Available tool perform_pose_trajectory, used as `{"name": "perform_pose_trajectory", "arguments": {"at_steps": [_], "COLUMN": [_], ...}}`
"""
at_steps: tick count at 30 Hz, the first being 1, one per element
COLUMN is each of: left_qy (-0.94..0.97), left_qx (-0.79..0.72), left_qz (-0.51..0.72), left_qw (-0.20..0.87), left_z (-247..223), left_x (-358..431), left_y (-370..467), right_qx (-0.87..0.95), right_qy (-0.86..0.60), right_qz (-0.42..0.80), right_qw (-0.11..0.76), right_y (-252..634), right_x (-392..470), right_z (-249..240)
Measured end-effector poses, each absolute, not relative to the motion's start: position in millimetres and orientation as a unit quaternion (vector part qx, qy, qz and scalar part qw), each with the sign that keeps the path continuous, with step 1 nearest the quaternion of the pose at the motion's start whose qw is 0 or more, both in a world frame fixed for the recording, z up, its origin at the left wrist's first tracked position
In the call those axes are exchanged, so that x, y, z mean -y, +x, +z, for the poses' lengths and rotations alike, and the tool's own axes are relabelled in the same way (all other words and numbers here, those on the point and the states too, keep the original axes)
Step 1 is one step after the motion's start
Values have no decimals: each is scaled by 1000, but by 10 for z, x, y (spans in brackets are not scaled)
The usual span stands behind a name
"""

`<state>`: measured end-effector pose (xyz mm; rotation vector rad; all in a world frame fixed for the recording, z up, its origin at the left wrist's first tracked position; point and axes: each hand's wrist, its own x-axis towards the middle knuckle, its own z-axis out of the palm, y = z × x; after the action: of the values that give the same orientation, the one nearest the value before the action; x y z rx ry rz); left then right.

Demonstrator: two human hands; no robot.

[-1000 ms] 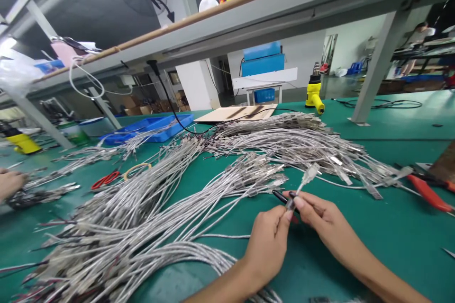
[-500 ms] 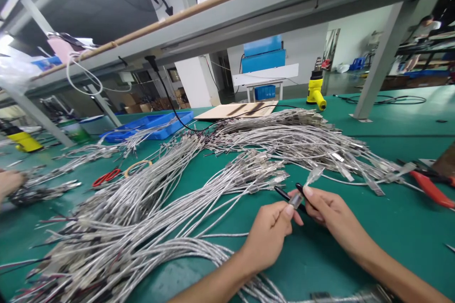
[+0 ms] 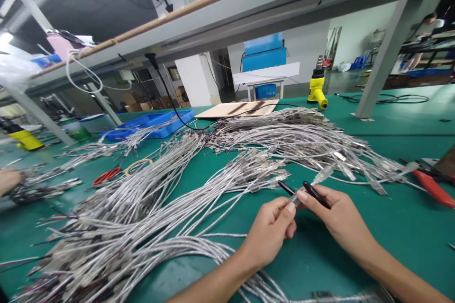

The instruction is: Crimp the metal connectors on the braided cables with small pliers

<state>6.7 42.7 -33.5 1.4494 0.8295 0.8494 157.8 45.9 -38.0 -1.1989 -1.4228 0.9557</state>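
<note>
My left hand [image 3: 272, 227] pinches a small clear cable connector [image 3: 295, 199] between thumb and fingertips. My right hand [image 3: 334, 208] is closed around a tool with black handles [image 3: 315, 194], its thumb tip touching the same connector. The two hands nearly meet. Just behind them, a bundle of silvery cables [image 3: 227, 182] ends in clear connectors. A larger pile of similar cables [image 3: 284, 139] lies farther back, and more cables [image 3: 117, 246] spread over the left of the green table [image 3: 408, 241].
Red-handled pliers [image 3: 433, 189] lie at the right. Red scissors [image 3: 107, 176], a tan ring [image 3: 138, 167] and a blue tray [image 3: 149, 125] are at the left. A yellow heat gun [image 3: 317, 90] stands behind the pile. Another person's hand [image 3: 10, 181] is at the left edge.
My right hand has turned, and the black handles have swung to the right against its fingers. My left hand still pinches the connector, with its fingers more curled.
</note>
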Motion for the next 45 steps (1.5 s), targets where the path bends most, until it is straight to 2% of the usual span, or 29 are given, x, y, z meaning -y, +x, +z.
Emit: {"name": "perform_pose_trajectory", "arguments": {"at_steps": [4,9,16,22,26,32,37,41,45], "left_qy": [627,645,625,640,659,647,644,657,676], "left_qx": [-376,-387,-388,-386,-387,-429,-454,-446,-457], "left_qz": [388,406,432,433,417,419,437,438,412], "left_qw": [561,519,521,503,491,471,434,422,406], "left_z": [-331,-322,-387,-347,-347,-396,-368,-350,-354], "left_x": [-386,-356,-362,-329,-327,-355,-364,-334,-309], "left_y": [94,127,155,153,163,179,159,145,159], "right_qx": [596,594,643,677,669,649,652,671,661], "right_qy": [-527,-512,-497,-532,-554,-525,-495,-506,-530], "right_qz": [344,363,367,262,235,287,361,327,282], "right_qw": [499,503,453,436,437,471,447,431,451], "right_y": [1532,1475,1475,1569,1589,1548,1497,1522,1565], "right_x": [-395,-307,-311,-319,-359,-402,-325,-317,-384], "right_z": [-367,-373,-454,-454,-429,-397,-443,-461,-438]}}
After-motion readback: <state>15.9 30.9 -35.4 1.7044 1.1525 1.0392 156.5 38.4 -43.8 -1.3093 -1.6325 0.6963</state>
